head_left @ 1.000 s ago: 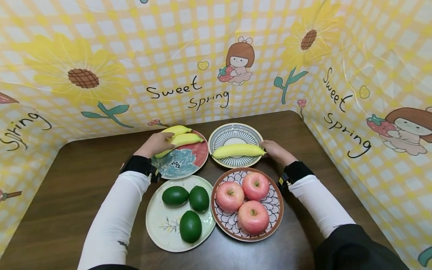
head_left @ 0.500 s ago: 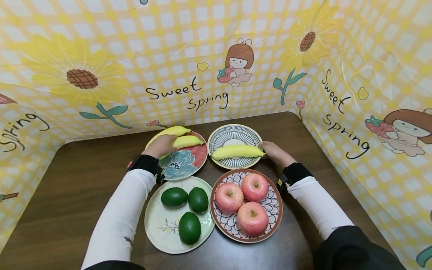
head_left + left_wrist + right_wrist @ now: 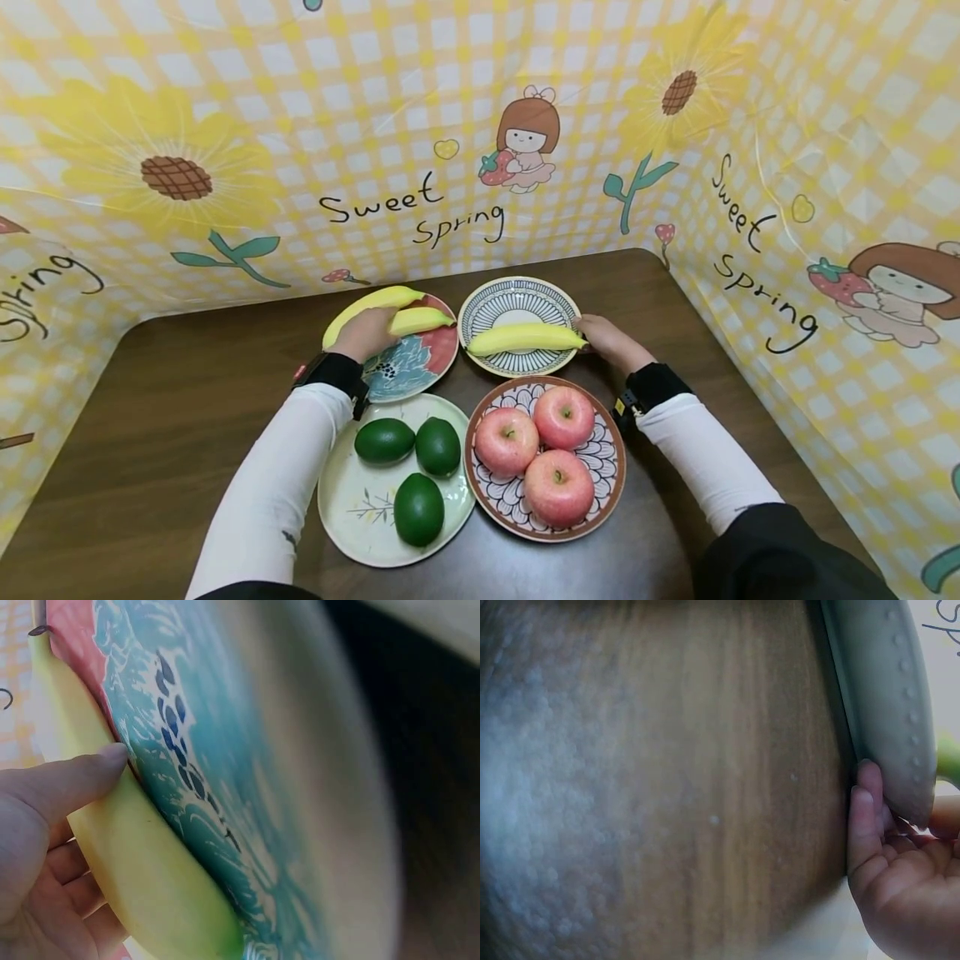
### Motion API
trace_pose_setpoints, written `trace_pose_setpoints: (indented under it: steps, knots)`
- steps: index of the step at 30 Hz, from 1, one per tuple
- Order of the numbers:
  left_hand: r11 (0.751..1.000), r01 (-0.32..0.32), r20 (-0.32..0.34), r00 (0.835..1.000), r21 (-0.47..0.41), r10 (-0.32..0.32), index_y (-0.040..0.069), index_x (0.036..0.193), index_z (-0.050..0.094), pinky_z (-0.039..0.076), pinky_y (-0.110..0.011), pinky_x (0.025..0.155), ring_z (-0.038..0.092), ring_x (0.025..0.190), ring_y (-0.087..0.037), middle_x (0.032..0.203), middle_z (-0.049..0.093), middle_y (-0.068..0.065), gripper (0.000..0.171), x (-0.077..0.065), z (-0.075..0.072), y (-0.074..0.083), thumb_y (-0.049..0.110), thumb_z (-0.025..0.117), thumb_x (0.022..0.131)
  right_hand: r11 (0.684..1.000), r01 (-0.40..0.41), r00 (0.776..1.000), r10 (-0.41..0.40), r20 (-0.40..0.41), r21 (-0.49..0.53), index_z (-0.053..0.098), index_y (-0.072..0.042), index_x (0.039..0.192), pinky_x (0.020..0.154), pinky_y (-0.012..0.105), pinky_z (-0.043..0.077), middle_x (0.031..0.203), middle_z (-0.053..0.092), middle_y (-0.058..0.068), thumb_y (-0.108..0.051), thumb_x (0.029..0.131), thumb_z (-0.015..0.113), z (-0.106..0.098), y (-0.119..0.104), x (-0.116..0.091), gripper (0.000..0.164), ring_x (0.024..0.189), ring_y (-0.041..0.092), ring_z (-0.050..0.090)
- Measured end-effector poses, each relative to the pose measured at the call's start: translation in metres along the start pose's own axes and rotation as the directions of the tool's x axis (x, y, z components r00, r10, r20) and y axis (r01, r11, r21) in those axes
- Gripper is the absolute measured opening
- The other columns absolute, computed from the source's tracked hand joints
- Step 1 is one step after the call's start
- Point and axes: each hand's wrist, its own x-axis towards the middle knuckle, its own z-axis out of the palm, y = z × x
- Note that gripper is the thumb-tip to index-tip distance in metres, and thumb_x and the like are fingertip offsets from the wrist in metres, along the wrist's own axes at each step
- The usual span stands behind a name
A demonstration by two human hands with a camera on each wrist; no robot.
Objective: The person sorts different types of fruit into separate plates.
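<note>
On the red and blue flower plate (image 3: pixel 442 350) lie two bananas. My left hand (image 3: pixel 363 335) grips the nearer banana (image 3: pixel 422 320), thumb across its near side and fingers behind it, as the left wrist view confirms on that banana (image 3: pixel 154 859). The farther banana (image 3: pixel 390 295) lies just beyond the hand. To the right, a black-and-white striped plate (image 3: pixel 517 292) bears a single banana (image 3: pixel 525 337). My right hand (image 3: pixel 609 342) holds that plate's right rim, with fingertips under the plate's edge (image 3: pixel 900 712) in the right wrist view.
Nearer to me, a pale green plate (image 3: pixel 345 525) carries three dark green oval fruits (image 3: pixel 418 510). Beside it, a brown-rimmed plate (image 3: pixel 619 467) holds three apples (image 3: pixel 558 489). The plates stand close together on a wooden table (image 3: pixel 187 433), with patterned cloth walls (image 3: pixel 337 125) behind and at the sides.
My left hand has shifted right and slightly nearer, off the left end of the bananas and onto the nearer one. The right hand stays at the striped plate's rim.
</note>
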Motion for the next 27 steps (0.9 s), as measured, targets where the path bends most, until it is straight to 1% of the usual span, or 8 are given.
trace_pose_setpoints:
  steps: [7, 14, 18, 21, 24, 27]
  knots:
    - [1.000, -0.018, 0.006, 1.000, 0.006, 0.018, -0.010, 0.142, 0.052, 0.044, -0.055, 0.112, 0.059, 0.127, -0.045, 0.136, 0.062, -0.031, 0.057, -0.004, -0.002, 0.000, 0.012, 0.070, 0.093, 0.999, 0.028, 1.000, -0.028, 0.004, 0.019, 0.036, 0.017, 0.145, 0.071, 0.016, 0.048, 0.089, 0.057, -0.004, -0.019, 0.112, 0.025, -0.001, 0.001, 0.002, 0.050, 0.076, 0.000, 0.055]
    - [0.998, -0.055, 0.006, 0.998, -0.028, 0.055, -0.008, 0.136, 0.058, 0.045, -0.055, 0.110, 0.060, 0.124, -0.045, 0.132, 0.065, -0.029, 0.051, -0.007, -0.002, -0.003, 0.010, 0.072, 0.091, 0.999, 0.038, 0.999, -0.038, -0.010, -0.011, 0.037, 0.018, 0.144, 0.071, 0.016, 0.047, 0.089, 0.056, -0.002, -0.019, 0.112, 0.025, 0.000, 0.001, -0.001, 0.050, 0.076, 0.001, 0.053]
    - [0.998, -0.061, 0.009, 0.998, -0.034, 0.061, -0.009, 0.134, 0.058, 0.046, -0.054, 0.106, 0.062, 0.118, -0.043, 0.130, 0.065, -0.029, 0.051, -0.009, -0.005, -0.004, 0.011, 0.072, 0.089, 0.999, 0.038, 0.999, -0.038, -0.018, -0.018, 0.039, 0.018, 0.143, 0.071, 0.016, 0.046, 0.087, 0.055, -0.003, -0.018, 0.112, 0.026, 0.000, 0.001, -0.001, 0.049, 0.075, 0.002, 0.053]
    - [0.997, -0.070, 0.005, 0.998, -0.023, 0.070, -0.010, 0.133, 0.058, 0.047, -0.052, 0.102, 0.063, 0.111, -0.040, 0.127, 0.067, -0.029, 0.051, -0.007, -0.009, -0.003, 0.012, 0.071, 0.089, 0.999, 0.039, 0.999, -0.039, -0.014, -0.022, 0.040, 0.018, 0.142, 0.071, 0.016, 0.046, 0.087, 0.055, -0.003, -0.018, 0.112, 0.026, 0.000, 0.000, -0.001, 0.049, 0.075, 0.002, 0.052]
    - [0.997, -0.073, 0.003, 0.997, -0.020, 0.073, -0.008, 0.134, 0.059, 0.047, -0.050, 0.099, 0.063, 0.106, -0.037, 0.124, 0.068, -0.026, 0.051, -0.001, -0.016, 0.005, 0.015, 0.071, 0.090, 0.999, 0.037, 0.999, -0.037, -0.013, -0.034, 0.040, 0.017, 0.142, 0.071, 0.016, 0.045, 0.088, 0.055, -0.002, -0.019, 0.112, 0.025, 0.000, -0.001, -0.001, 0.049, 0.075, 0.003, 0.052]
    - [0.996, -0.078, -0.001, 0.997, -0.047, 0.078, -0.004, 0.136, 0.059, 0.047, -0.050, 0.097, 0.061, 0.104, -0.035, 0.122, 0.069, -0.023, 0.050, 0.007, -0.023, 0.019, 0.016, 0.070, 0.092, 0.999, 0.030, 0.999, -0.030, -0.011, -0.039, 0.039, 0.016, 0.143, 0.072, 0.016, 0.045, 0.089, 0.055, -0.001, -0.019, 0.112, 0.025, 0.000, -0.002, -0.002, 0.049, 0.076, 0.003, 0.052]
